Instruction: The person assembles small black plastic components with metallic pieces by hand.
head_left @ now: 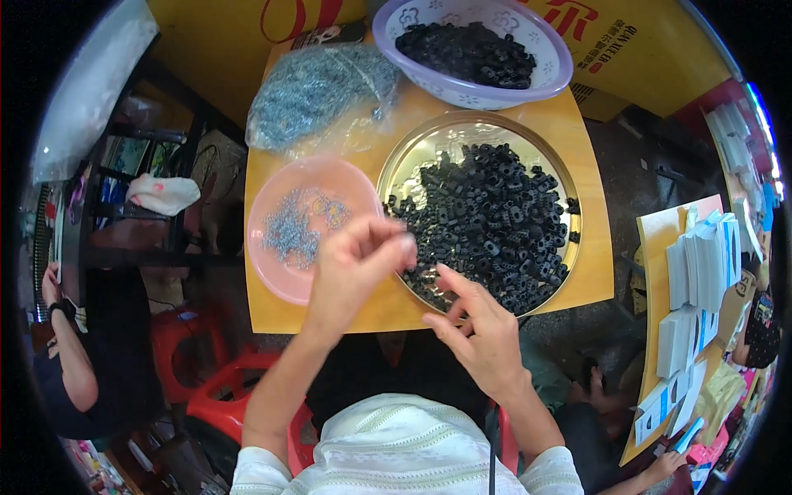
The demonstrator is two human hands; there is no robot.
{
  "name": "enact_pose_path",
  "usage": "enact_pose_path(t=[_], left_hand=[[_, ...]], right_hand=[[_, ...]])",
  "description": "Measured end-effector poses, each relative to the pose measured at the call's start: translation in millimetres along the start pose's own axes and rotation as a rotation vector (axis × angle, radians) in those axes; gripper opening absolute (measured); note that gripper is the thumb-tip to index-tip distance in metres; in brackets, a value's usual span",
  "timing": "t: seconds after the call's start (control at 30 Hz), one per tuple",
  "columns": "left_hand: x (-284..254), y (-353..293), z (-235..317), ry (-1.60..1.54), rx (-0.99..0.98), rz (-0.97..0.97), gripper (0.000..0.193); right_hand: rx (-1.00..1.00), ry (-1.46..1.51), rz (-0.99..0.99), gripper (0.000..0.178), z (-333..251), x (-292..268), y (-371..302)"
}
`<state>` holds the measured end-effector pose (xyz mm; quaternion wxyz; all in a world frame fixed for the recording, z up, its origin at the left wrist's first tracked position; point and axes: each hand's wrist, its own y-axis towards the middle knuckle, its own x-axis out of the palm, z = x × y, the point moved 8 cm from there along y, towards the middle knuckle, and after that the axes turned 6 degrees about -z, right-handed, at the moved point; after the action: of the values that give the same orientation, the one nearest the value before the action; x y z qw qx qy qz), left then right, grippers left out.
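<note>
My left hand point(355, 264) hovers over the near edge of a pink plate point(272, 198) that holds small silvery metal rings point(299, 224); its fingertips are pinched together, apparently on a tiny piece I cannot make out. My right hand point(478, 326) is at the near rim of a round metal tray point(429, 144), fingers spread, with a small black part at its fingertips. The tray is heaped with black rubber-like parts point(495, 219).
A lilac perforated basin point(544, 78) with more black parts and a clear bag of silvery rings point(318, 91) sit at the far side of the small yellow table point(590, 272). Red plastic stools point(219, 388) stand below. Another person sits at left point(74, 363); stacked white packets point(701, 280) lie at right.
</note>
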<state>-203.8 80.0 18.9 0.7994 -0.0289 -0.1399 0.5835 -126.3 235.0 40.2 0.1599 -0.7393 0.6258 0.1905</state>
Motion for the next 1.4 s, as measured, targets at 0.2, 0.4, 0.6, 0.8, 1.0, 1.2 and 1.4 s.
enact_pose_path(t=[0.2,0.4,0.6,0.8,1.0,1.2,1.4], left_hand=[[11.3,120.1,123.1,0.676,0.549,0.111,0.031],[40.7,118.5,126.1,0.877,0.541,0.068,0.024],[64.4,43.4,29.2,1.069,0.481,-0.222,0.014],[68.5,32.2,13.4,1.136,0.479,-0.137,0.023],[64.8,31.3,5.9,1.119,0.522,-0.133,0.019],[64.5,27.0,8.8,1.218,0.495,-0.080,0.019],[75.7,21.0,-11.2,1.244,0.633,0.057,0.007]], right_hand=[[0.055,-0.017,0.079,0.029,12.8,-23.7,-16.8],[0.063,0.018,0.113,0.023,22.4,-26.5,-25.0],[0.065,0.016,0.100,0.019,28.2,-26.5,-27.7],[0.030,0.017,0.115,0.017,26.0,-26.6,-31.5],[0.049,0.000,0.127,0.017,26.0,-25.4,-32.1],[0.213,0.040,0.130,0.016,28.7,-21.9,-34.0],[0.044,-0.103,0.133,0.016,22.1,-23.2,-34.5]])
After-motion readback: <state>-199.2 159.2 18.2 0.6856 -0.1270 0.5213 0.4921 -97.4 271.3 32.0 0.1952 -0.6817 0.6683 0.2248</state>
